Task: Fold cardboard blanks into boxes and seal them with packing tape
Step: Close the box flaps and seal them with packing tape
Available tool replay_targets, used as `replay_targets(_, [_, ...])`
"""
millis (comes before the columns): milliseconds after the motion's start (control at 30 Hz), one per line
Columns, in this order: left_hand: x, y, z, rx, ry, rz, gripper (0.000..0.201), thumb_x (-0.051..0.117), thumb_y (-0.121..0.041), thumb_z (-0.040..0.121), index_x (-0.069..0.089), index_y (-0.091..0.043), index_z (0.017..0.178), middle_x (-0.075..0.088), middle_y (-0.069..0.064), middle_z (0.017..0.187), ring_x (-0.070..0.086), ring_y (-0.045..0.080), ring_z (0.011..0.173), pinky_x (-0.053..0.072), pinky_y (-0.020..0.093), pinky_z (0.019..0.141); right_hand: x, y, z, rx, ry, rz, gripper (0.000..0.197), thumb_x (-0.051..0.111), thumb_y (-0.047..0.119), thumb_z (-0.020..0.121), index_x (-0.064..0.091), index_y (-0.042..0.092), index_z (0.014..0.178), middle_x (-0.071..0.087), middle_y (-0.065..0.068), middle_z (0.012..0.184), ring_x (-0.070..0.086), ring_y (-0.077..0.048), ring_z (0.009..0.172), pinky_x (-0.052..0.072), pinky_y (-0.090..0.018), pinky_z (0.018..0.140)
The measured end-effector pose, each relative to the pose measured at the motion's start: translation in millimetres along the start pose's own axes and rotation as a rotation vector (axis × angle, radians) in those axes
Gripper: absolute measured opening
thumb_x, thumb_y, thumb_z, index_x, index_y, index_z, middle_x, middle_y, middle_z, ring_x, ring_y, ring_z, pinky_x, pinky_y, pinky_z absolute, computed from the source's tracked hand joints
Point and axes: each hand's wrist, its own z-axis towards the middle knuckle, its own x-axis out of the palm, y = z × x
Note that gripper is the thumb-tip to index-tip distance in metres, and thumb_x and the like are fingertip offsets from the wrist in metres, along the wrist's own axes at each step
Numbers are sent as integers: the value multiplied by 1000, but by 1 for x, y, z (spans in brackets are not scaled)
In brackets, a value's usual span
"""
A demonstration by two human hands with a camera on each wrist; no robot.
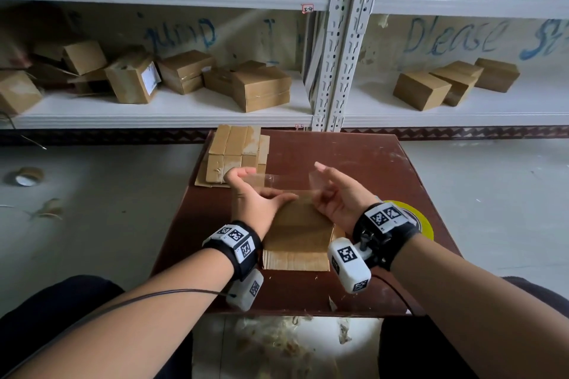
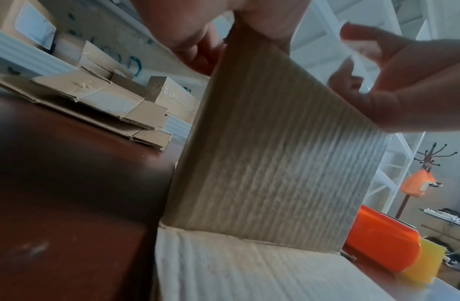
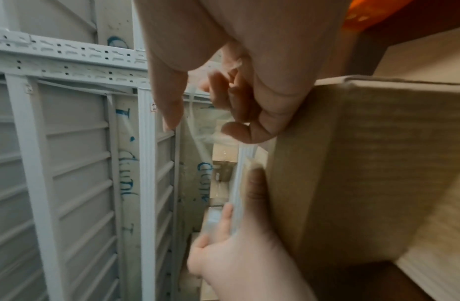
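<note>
A brown cardboard box (image 1: 298, 234) stands on the dark red table (image 1: 354, 157), its near flap lying flat toward me. Just above its far top edge, a strip of clear packing tape (image 1: 277, 179) stretches between my two hands. My left hand (image 1: 246, 191) pinches the strip's left end with thumb and forefinger, and its other fingers reach across the box top. My right hand (image 1: 329, 188) holds the right end, its lower fingers curled. The right wrist view shows the tape (image 3: 197, 126) running from my right fingers (image 3: 172, 101) down to my left hand (image 3: 236, 244) beside the box (image 3: 365, 163).
A stack of flat cardboard blanks (image 1: 237, 157) lies at the table's far left corner. An orange and yellow tape dispenser (image 2: 378, 240) sits right of the box, under my right wrist. White shelves (image 1: 172, 111) with finished boxes stand behind. A tape roll (image 1: 26, 177) lies on the floor.
</note>
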Motion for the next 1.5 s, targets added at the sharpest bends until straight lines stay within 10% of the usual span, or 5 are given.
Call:
replay_targets(300, [-10, -20, 3, -97, 28, -36, 82, 92, -40, 74, 27, -17, 119, 59, 1, 123, 76, 4, 84, 61, 30, 88, -18, -11, 16, -58, -21, 32, 38, 86, 19, 74, 49, 25, 75, 36, 6, 60, 27, -8, 47, 28, -21, 44])
replay_targets(533, [-35, -37, 21, -403, -85, -321, 15, 54, -27, 107, 47, -14, 108, 59, 8, 96, 72, 26, 102, 59, 57, 92, -18, -9, 13, -58, -64, 59, 34, 73, 10, 93, 56, 20, 65, 25, 4, 54, 23, -9, 46, 23, -22, 48])
replay_targets(967, [-53, -6, 9, -766, -310, -409, 15, 62, -12, 104, 61, 1, 112, 62, 12, 87, 67, 21, 74, 62, 39, 76, -19, -7, 20, -1, -144, 106, 35, 46, -10, 103, 46, 8, 72, 43, 0, 50, 32, -4, 36, 29, -17, 40])
replay_targets(1200, [-55, -9, 22, -782, -384, -576, 8, 59, 1, 102, 65, 4, 98, 49, 4, 66, 44, 8, 36, 54, 28, 64, -22, -8, 22, 42, -131, 115, 27, 50, -6, 102, 55, 3, 77, 30, 1, 64, 26, -6, 38, 30, -18, 41])
replay_targets(1500, [-59, -3, 28, -818, -399, -524, 19, 56, 2, 102, 58, -2, 83, 51, 5, 69, 47, 7, 33, 57, 31, 71, -20, -5, 20, 59, -132, 89, 25, 52, -8, 98, 52, 7, 78, 43, -1, 71, 27, -7, 43, 30, -19, 42])
